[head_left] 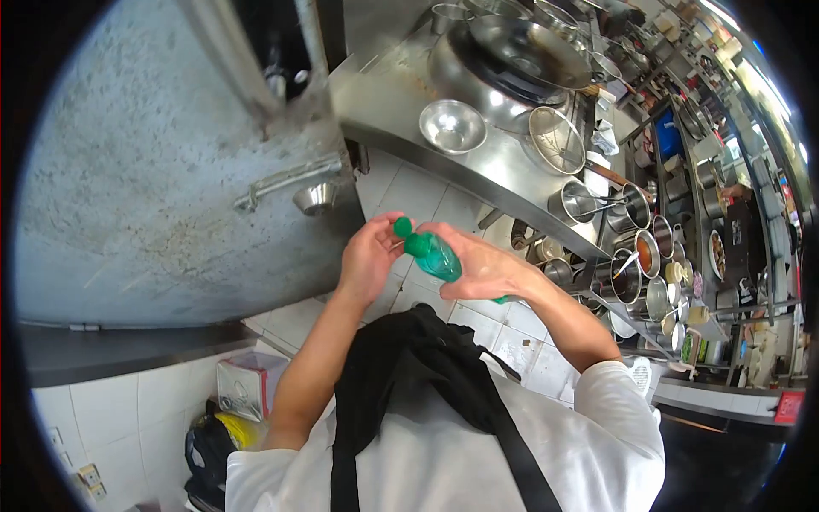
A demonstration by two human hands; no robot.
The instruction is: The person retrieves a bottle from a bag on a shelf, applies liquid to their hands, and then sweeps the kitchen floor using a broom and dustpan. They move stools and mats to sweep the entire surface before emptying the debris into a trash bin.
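Note:
A clear green squeeze bottle [439,259] with a green flip-top cap [403,228] is held in front of my apron. My right hand [488,266] wraps around the bottle and tilts it to the left, the lid flipped up. My left hand [367,260] is beside the cap, fingers loosely curled and apart, palm toward the bottle's spout. The left fingertips are right at the lid, partly hidden behind it. The bottle's base is largely covered by my right hand.
At left is a worn metal door [153,188] with a latch. Ahead, a steel counter [384,111] bears a metal bowl [453,126], a wok [529,51] and a strainer [557,141]. Several pots stand at right. A red-and-white box [247,386] is at lower left.

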